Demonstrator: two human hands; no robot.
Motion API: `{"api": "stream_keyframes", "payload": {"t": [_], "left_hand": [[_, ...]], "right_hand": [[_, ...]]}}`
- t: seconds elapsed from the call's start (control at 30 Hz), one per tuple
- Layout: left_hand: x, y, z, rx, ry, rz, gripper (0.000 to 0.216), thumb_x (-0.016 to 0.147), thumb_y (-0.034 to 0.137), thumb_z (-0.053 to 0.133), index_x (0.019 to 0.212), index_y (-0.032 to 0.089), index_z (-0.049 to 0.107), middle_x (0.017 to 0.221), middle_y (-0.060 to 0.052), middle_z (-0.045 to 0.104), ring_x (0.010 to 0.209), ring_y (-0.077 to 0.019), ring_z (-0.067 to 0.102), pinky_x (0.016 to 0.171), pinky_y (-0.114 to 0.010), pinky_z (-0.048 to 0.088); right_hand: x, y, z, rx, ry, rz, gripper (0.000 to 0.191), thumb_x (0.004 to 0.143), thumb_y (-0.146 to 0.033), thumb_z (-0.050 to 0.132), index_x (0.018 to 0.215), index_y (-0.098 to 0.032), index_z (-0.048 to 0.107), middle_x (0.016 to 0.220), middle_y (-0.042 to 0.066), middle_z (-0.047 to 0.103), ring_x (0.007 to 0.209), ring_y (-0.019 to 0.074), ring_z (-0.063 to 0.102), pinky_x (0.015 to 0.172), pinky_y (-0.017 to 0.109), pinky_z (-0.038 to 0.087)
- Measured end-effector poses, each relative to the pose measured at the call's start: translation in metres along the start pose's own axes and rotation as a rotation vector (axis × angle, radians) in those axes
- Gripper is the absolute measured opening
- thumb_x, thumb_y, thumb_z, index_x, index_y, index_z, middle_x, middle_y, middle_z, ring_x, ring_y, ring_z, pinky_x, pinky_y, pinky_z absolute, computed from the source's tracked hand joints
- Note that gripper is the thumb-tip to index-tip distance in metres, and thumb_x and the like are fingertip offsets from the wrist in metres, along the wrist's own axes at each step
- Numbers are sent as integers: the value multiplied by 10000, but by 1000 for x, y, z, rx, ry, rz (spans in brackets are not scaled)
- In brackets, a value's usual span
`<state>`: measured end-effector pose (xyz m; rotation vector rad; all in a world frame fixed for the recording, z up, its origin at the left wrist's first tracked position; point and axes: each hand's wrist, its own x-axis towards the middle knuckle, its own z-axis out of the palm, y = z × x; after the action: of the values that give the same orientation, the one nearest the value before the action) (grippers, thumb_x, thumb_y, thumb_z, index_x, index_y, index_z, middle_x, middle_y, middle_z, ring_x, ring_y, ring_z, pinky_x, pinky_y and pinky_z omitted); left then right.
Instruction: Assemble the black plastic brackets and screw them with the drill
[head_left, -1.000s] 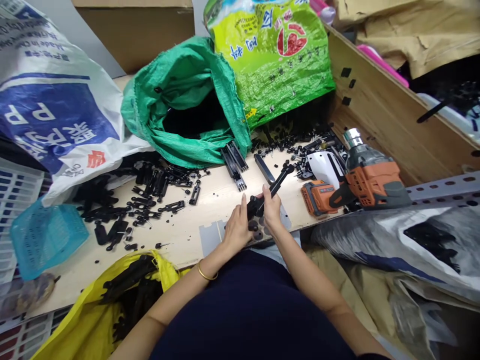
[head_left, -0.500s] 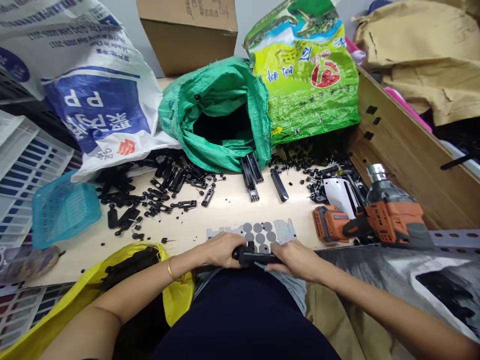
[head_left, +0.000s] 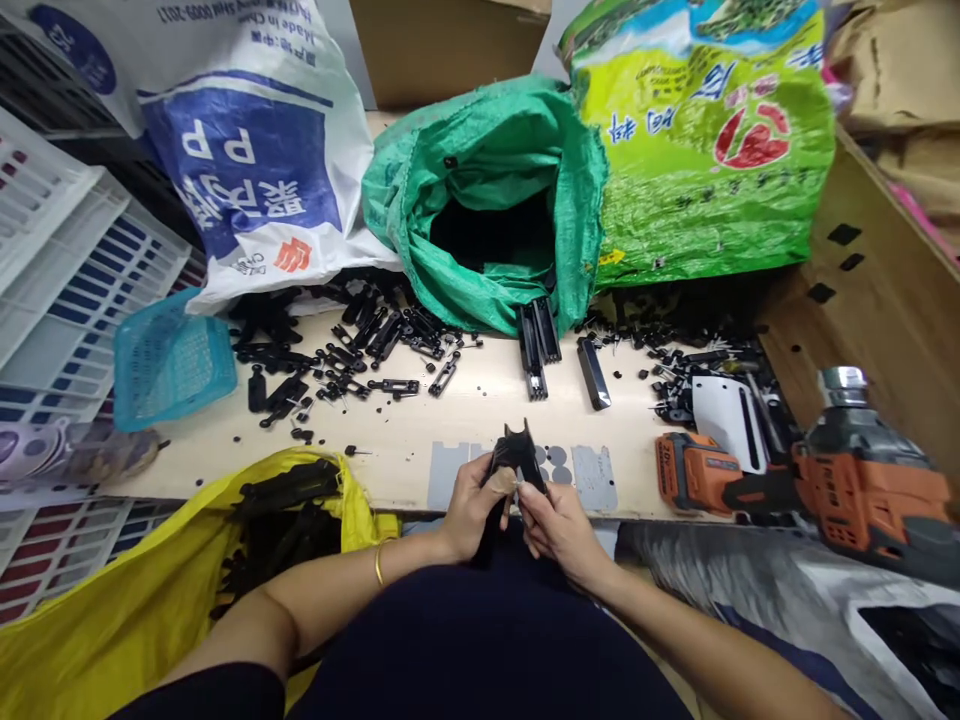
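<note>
Close to my body at the table's front edge, my left hand (head_left: 474, 508) is closed around a black plastic part with a forked upper end (head_left: 512, 445). The fingers of my right hand (head_left: 561, 525) pinch a slim black piece (head_left: 532, 475) right beside it. The two pieces meet or nearly touch at the top; I cannot tell if they are joined. My fingers cover their lower portions. Just beyond lie flat grey sheets with round discs (head_left: 596, 478). Farther back are long black channel pieces (head_left: 534, 350) and a single black bar (head_left: 593, 373).
A green sack (head_left: 480, 300) gapes open at the back. Black linkage parts (head_left: 360, 350) are heaped at left near a blue basket (head_left: 176, 360). An orange cordless power tool (head_left: 862, 490) stands at right. A yellow bag (head_left: 150, 580) of black parts hangs at front left.
The black part has swung from lying crosswise between my hands to pointing away from me. My hands have drawn together. The whole view has shifted, with the table things now farther right.
</note>
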<state>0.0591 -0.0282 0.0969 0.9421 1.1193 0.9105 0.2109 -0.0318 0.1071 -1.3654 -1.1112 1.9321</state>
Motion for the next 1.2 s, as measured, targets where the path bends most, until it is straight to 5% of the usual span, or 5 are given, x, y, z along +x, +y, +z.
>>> {"api": "stream_keyframes", "payload": {"t": [0.2, 0.4, 0.67, 0.93, 1.2], "left_hand": [[8, 6, 10, 138, 66, 343, 493, 784, 629, 539, 884, 160, 656, 1052, -107, 628, 1008, -243, 564, 893, -350, 443], [16, -1, 10, 235, 110, 471, 571, 797, 606, 545, 1148, 163, 626, 1230, -139, 610, 1200, -307, 515, 1093, -506, 290], [52, -27, -33, 817, 85, 533, 437, 786, 403, 664, 1164, 189, 621, 1167, -89, 661, 1100, -238, 613, 999, -360, 459], [135, -74, 11, 1488, 36, 525, 596, 840, 395, 597, 1365, 159, 445, 1400, -118, 475, 1328, -285, 398, 1082, -420, 356], [166, -46, -2, 1340, 76, 646, 562, 908, 428, 449, 1370, 113, 392, 1432, -161, 408, 1328, -253, 373, 1089, -410, 314]], "right_hand": [[18, 0, 1, 52, 195, -241, 460, 823, -663, 411, 942, -252, 579, 836, 36, 641, 695, 162, 597, 627, 297, 502], [51, 27, 32, 82, 280, -335, 679, 886, -605, 86, 1108, -251, 622, 1002, 104, 659, 1028, 262, 593, 836, 413, 491], [182, 8, -53, -913, 685, -603, 467, 859, -394, 459, 1253, -160, 547, 1372, 187, 422, 1278, 336, 339, 1049, 556, 214], [209, -4, -144, -1204, 538, -643, 302, 892, -255, 380, 1063, -233, 628, 1272, 138, 503, 1199, 346, 397, 974, 589, 295], [191, -36, -134, -850, 692, -665, 181, 828, -312, 511, 967, -202, 546, 968, 124, 590, 967, 273, 529, 906, 476, 374]]}}
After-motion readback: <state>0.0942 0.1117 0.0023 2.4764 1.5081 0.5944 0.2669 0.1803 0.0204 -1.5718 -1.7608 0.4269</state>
